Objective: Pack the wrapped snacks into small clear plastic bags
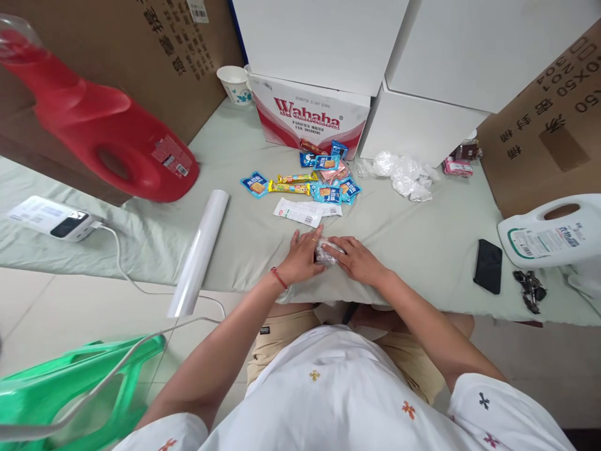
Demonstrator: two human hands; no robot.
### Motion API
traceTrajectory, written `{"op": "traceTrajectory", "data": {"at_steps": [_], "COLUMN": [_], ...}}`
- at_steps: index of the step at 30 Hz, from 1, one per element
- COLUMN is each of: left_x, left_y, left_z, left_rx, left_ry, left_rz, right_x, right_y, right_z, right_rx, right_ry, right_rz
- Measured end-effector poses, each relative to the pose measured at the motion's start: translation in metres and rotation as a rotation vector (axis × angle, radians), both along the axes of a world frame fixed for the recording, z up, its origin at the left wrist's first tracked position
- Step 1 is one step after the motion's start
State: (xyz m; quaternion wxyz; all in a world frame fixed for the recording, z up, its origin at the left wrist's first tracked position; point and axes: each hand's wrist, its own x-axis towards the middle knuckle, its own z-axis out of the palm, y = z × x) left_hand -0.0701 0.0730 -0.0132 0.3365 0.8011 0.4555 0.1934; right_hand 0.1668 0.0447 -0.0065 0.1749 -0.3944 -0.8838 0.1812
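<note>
At the front of the cloth-covered table, my left hand [303, 258] and my right hand [359, 260] close in from both sides on a small bundle in clear crinkled plastic [325, 252]. My fingers hide part of it, and its contents cannot be made out. Just beyond lie white printed sachets [298, 212]. Farther back is a loose pile of snacks: yellow-wrapped sticks [290, 188], blue snack packets [327, 193] and a pink packet [334, 172]. To the right of the pile sits a heap of crumpled clear plastic [404, 172].
A white roll [201, 250] lies left, overhanging the table edge. A red jug [113, 125], white device with cable [66, 218] and paper cup [236, 84] are farther left. The Wahaha carton [310, 116] stands behind. A phone [488, 266], keys [530, 291] and white detergent bottle [554, 232] lie right.
</note>
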Motion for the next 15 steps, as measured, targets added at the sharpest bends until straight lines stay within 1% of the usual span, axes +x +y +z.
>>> {"op": "traceTrajectory", "data": {"at_steps": [1, 2, 4, 5, 6, 8, 10, 11, 12, 13, 15], "left_x": [-0.008, -0.016, -0.028, -0.030, -0.030, -0.021, -0.004, 0.005, 0.014, 0.022, 0.034], "left_y": [0.000, -0.002, -0.009, -0.015, -0.022, -0.037, -0.048, -0.052, -0.054, -0.055, -0.054], "left_z": [0.002, 0.005, 0.010, 0.013, 0.016, 0.020, 0.023, 0.024, 0.025, 0.026, 0.028], "left_rx": [-0.052, -0.106, -0.205, -0.261, -0.330, -0.523, -0.752, -0.853, -0.934, -0.990, -1.034], "left_ry": [-0.091, -0.204, -0.456, -0.581, -0.705, -0.931, -1.086, -1.128, -1.152, -1.169, -1.206], "left_rz": [0.000, 0.034, 0.171, 0.238, 0.283, 0.287, 0.253, 0.258, 0.277, 0.307, 0.366], "right_x": [0.000, -0.001, -0.006, -0.011, -0.017, -0.034, -0.051, -0.056, -0.060, -0.060, -0.053], "right_y": [0.000, -0.001, -0.007, -0.012, -0.018, -0.033, -0.047, -0.052, -0.056, -0.059, -0.063], "right_z": [0.005, 0.010, 0.019, 0.022, 0.024, 0.024, 0.018, 0.015, 0.012, 0.010, 0.008], "right_rx": [-0.022, -0.056, -0.174, -0.265, -0.374, -0.609, -0.783, -0.819, -0.817, -0.775, -0.604], "right_ry": [0.037, 0.100, 0.309, 0.452, 0.606, 0.876, 1.011, 1.018, 0.988, 0.926, 0.771], "right_rz": [-0.021, -0.046, -0.134, -0.193, -0.252, -0.345, -0.401, -0.434, -0.472, -0.512, -0.587]}}
